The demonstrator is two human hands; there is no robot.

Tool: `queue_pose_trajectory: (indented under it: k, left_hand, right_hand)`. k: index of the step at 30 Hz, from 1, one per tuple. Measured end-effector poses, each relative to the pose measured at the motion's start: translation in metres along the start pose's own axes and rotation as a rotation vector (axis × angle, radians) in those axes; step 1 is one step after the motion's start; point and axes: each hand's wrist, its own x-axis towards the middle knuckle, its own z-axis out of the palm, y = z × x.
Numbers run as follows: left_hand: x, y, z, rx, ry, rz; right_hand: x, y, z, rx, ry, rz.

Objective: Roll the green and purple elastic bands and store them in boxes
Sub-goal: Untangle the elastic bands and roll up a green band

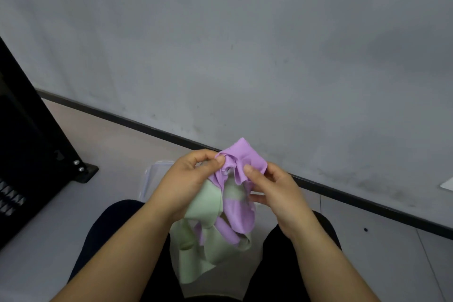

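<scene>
A purple elastic band (241,158) is bunched up between both hands, above my lap. My left hand (190,180) pinches its crumpled left side with thumb and fingers. My right hand (268,185) pinches the right side, thumb on top. More purple band hangs below in loops. A pale green elastic band (198,240) is tangled with it and dangles down between my knees. A clear plastic box (153,175) lies on the floor behind my left hand, mostly hidden by it.
A black metal stand (36,154) with a bolted foot stands at the left. A grey wall with a dark baseboard (343,191) runs across behind. My legs in dark trousers fill the bottom. A white paper corner (447,184) shows at the right edge.
</scene>
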Motion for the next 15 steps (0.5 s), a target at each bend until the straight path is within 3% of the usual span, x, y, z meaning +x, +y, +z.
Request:
queue_pose_trajectory:
  k: [3, 10, 13, 15]
  left_hand:
    - [-0.001, -0.001, -0.003, 0.072, 0.049, 0.032]
    - [-0.002, 0.0, -0.014, -0.08, 0.048, -0.098]
    - [-0.004, 0.001, -0.012, -0.164, 0.014, -0.097]
    - [-0.005, 0.002, -0.011, -0.233, -0.004, -0.064]
  right_hand:
    - [0.003, 0.002, -0.004, 0.076, 0.022, 0.031]
    - [0.006, 0.0, -0.026, 0.377, -0.273, 0.127]
    - [0.009, 0.002, -0.029, 0.422, -0.242, 0.131]
    - [0.009, 0.001, -0.028, 0.313, -0.156, 0.107]
